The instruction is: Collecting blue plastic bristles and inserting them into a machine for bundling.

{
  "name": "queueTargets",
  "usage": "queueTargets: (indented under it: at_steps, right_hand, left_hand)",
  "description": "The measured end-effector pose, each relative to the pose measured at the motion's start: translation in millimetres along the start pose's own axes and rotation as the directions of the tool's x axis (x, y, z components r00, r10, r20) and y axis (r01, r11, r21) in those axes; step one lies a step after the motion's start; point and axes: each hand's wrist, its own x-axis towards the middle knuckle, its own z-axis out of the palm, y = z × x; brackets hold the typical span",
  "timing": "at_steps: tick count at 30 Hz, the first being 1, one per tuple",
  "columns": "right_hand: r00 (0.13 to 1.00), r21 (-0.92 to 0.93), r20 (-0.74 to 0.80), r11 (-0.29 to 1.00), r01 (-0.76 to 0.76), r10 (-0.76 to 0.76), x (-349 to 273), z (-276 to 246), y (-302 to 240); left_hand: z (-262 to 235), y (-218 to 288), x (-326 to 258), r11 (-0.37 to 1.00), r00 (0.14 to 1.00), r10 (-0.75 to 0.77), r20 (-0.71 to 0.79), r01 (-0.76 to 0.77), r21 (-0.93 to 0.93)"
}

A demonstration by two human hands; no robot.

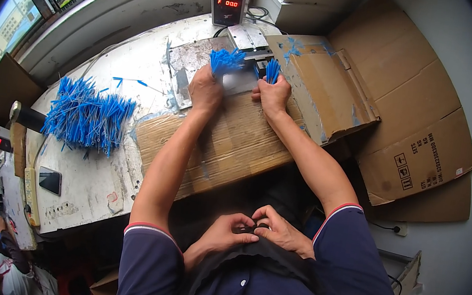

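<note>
My left hand (206, 91) is closed round a bunch of thin blue-sleeved wires (226, 62), their blue ends fanning out above the fist. A slimmer bunch of blue-sleeved wires (272, 69) stands up from my right hand (274, 95), whose fingers are wrapped round it. Both hands are over the far part of the bench, in front of a metal fixture (249, 37); a bright, blurred patch lies between them. To the left, a large heap of blue-sleeved wires (90, 115) lies on the white bench. Close to my waist, another person's two hands (224, 237) pinch something black.
A white counter box (228, 5) with a red display stands at the back. Cardboard (211, 156) covers the bench's front edge. A cardboard box (326, 88) and large flaps (418, 152) are at right. A phone (50, 181) and power strip (31, 196) lie left. Another person (25, 281) is lower left.
</note>
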Motion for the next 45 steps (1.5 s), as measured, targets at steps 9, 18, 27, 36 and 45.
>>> queueTargets:
  at_steps: [9, 18, 27, 36, 45]
  right_hand:
    - [0.998, 0.003, -0.023, 0.999, 0.053, -0.053, 7.0, 0.0, 4.8]
    - [0.999, 0.095, 0.042, 0.995, -0.029, 0.025, 6.0, -4.0, 3.1]
    - [0.984, 0.275, 0.148, 0.952, -0.137, 0.099, 14.3, -15.4, 2.9]
    - [0.981, 0.296, 0.172, 0.945, -0.140, 0.092, 15.1, -19.2, 7.1]
    - [0.991, 0.187, 0.135, 0.981, -0.048, 0.023, 3.1, -17.1, 5.5]
  left_hand:
    - [2.0, -0.1, 0.6, 0.999, 0.999, 0.033, -0.020, -0.033, -0.032]
    - [2.7, 0.2, -1.7, 0.998, 0.998, 0.028, -0.061, -0.025, 0.052]
    - [2.8, 0.5, -1.9, 0.999, 1.000, 0.004, 0.008, -0.004, -0.039]
    - [4.8, -8.0, -2.2, 0.967, 0.982, -0.186, -0.015, 0.181, -0.177]
    - [5.4, -2.0, 1.1, 0.991, 0.987, 0.111, 0.117, -0.120, 0.066]
